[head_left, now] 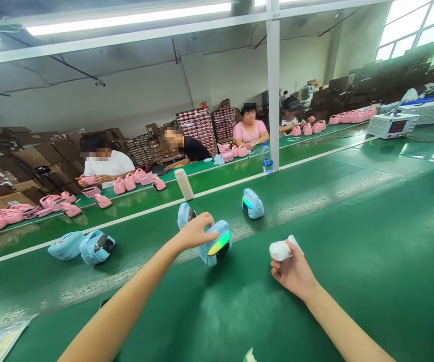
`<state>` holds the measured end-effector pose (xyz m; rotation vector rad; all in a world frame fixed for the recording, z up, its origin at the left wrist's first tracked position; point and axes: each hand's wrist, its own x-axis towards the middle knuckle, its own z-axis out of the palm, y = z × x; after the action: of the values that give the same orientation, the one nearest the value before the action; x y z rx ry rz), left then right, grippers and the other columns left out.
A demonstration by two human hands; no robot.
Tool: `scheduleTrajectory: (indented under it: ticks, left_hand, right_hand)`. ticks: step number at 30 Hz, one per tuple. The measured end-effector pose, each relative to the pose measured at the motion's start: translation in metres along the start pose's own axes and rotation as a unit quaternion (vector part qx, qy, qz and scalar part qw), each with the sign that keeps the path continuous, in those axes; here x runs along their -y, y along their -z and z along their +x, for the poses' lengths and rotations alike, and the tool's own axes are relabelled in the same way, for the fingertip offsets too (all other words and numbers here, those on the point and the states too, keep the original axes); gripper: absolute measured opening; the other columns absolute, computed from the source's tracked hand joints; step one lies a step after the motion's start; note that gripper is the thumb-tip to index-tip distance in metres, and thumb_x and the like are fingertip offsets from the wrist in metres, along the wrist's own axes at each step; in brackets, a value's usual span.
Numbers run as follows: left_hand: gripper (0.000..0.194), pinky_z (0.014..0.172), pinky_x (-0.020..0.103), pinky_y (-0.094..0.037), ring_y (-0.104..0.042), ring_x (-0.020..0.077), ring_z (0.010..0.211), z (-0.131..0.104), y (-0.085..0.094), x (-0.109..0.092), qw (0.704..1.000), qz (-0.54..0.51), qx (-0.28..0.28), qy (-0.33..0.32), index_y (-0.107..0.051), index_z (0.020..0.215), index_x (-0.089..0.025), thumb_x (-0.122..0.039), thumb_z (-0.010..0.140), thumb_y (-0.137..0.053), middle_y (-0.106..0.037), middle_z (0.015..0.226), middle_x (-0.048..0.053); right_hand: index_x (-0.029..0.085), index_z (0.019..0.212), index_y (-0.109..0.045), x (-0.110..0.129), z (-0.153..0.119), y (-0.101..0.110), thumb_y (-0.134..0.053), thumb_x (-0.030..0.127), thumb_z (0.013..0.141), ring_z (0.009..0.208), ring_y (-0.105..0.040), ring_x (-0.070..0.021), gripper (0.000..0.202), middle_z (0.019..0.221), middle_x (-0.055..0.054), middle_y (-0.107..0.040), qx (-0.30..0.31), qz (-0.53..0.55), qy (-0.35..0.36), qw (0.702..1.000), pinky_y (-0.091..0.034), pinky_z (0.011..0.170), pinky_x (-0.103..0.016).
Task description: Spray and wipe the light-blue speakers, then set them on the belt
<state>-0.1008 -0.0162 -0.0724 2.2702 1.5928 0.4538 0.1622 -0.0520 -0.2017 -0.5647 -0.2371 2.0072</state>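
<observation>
My left hand point(196, 232) is closed on the top of a light-blue plastic device point(210, 255), whose curved front strip glows green and yellow. Just behind that hand stands another blue device point(183, 215), partly covered by my fingers. My right hand point(296, 274) grips a small white object point(280, 250) with a rounded end and a flat part; its kind I cannot make out. Farther back, a third blue device point(252, 203) sits on the green table point(345, 261), its strip lit too. To the left, a blue device with a dark front point(97, 247) rests against blue plastic parts point(65, 246).
A beige cylinder point(184, 184) and a water bottle point(267, 159) stand near the white post point(273, 90). Several co-workers sit across the table behind rows of pink parts point(129, 182). A white instrument box point(392, 125) is at the back right; a plastic bag point(2, 339) lies front left.
</observation>
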Motion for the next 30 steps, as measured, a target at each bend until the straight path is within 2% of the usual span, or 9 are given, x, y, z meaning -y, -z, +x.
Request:
scheduleTrajectory:
  ticks: [6,8,11,15,19,21,25,28,30]
  left_hand:
    - [0.021,0.068,0.032,-0.046,-0.059,0.0229,0.078,-0.067,-0.049,-0.022,0.988,-0.13,0.004,0.082,-0.06,0.074,-0.018,-0.038,0.076,-0.054,-0.065,0.085,0.006]
    - [0.025,0.072,0.034,-0.046,-0.059,0.0247,0.083,-0.085,-0.06,-0.026,0.983,-0.163,-0.004,0.087,-0.061,0.078,-0.017,-0.041,0.077,-0.052,-0.065,0.092,0.008]
    - [0.03,0.088,0.035,-0.044,-0.056,0.0273,0.103,-0.103,-0.071,-0.024,0.974,-0.222,-0.004,0.05,-0.064,0.089,-0.019,-0.044,0.076,-0.055,-0.061,0.116,0.01]
    - [0.051,0.098,0.039,-0.04,-0.049,0.0326,0.117,-0.113,-0.089,-0.007,0.954,-0.298,-0.03,0.002,-0.065,0.108,-0.019,-0.048,0.066,-0.063,-0.054,0.131,0.012]
    - [0.048,0.1,0.042,-0.038,-0.052,0.0343,0.112,-0.105,-0.109,0.003,0.931,-0.349,-0.11,0.005,-0.071,0.094,-0.017,-0.051,0.062,-0.064,-0.061,0.121,0.013]
    - [0.042,0.097,0.043,-0.039,-0.056,0.0333,0.105,-0.098,-0.115,0.002,0.914,-0.376,-0.152,0.024,-0.071,0.087,-0.016,-0.05,0.063,-0.062,-0.066,0.11,0.013]
    - [0.035,0.091,0.043,-0.045,-0.06,0.0342,0.101,-0.088,-0.113,-0.012,0.856,-0.459,-0.225,0.081,-0.068,0.08,-0.015,-0.045,0.065,-0.058,-0.07,0.098,0.013]
    - [0.032,0.086,0.043,-0.049,-0.061,0.0342,0.102,-0.093,-0.094,-0.034,0.802,-0.531,-0.25,0.11,-0.065,0.075,-0.016,-0.043,0.066,-0.051,-0.07,0.103,0.011]
    - [0.033,0.084,0.044,-0.051,-0.062,0.0331,0.101,-0.103,-0.074,-0.053,0.77,-0.575,-0.248,0.125,-0.065,0.073,-0.018,-0.043,0.069,-0.045,-0.071,0.103,0.009]
  right_hand:
    - [0.019,0.073,-0.063,0.003,-0.059,-0.047,-0.085,0.042,0.053,0.045,-0.051,-0.0119,0.038,0.064,0.001,-0.065,-0.012,-0.01,0.058,0.998,-0.05,0.042,-0.025]
    - [0.018,0.077,-0.065,-0.001,-0.083,-0.06,-0.085,0.046,0.054,0.046,-0.052,-0.0113,0.041,0.068,0.0,-0.066,-0.014,-0.012,0.093,0.995,-0.049,0.042,-0.024]
    - [0.02,0.081,-0.067,-0.012,-0.106,-0.07,-0.08,0.046,0.065,0.051,-0.056,-0.0102,0.033,0.076,0.001,-0.067,-0.023,-0.03,0.159,0.987,-0.05,0.046,-0.021]
    - [0.02,0.086,-0.068,-0.022,-0.115,-0.064,-0.076,0.047,0.07,0.054,-0.058,-0.0115,0.032,0.079,-0.001,-0.068,-0.045,-0.057,0.191,0.979,-0.052,0.047,-0.022]
    - [0.022,0.083,-0.069,-0.028,-0.119,-0.055,-0.076,0.047,0.069,0.055,-0.061,-0.016,0.03,0.079,-0.003,-0.069,-0.019,-0.079,0.198,0.977,-0.054,0.045,-0.027]
    - [0.023,0.083,-0.069,-0.03,-0.124,-0.057,-0.075,0.049,0.069,0.056,-0.061,-0.0168,0.03,0.078,-0.004,-0.068,-0.031,-0.095,0.224,0.969,-0.055,0.046,-0.027]
    - [0.025,0.078,-0.068,-0.032,-0.136,-0.069,-0.075,0.052,0.068,0.055,-0.059,-0.0151,0.03,0.076,-0.003,-0.066,-0.082,-0.118,0.298,0.944,-0.054,0.046,-0.024]
    - [0.026,0.073,-0.067,-0.029,-0.148,-0.072,-0.078,0.055,0.062,0.054,-0.056,-0.0154,0.033,0.071,-0.003,-0.064,-0.117,-0.144,0.35,0.918,-0.052,0.044,-0.024]
    - [0.028,0.076,-0.069,-0.026,-0.159,-0.069,-0.08,0.06,0.054,0.058,-0.057,-0.0178,0.041,0.072,-0.003,-0.063,-0.117,-0.159,0.322,0.926,-0.053,0.049,-0.027]
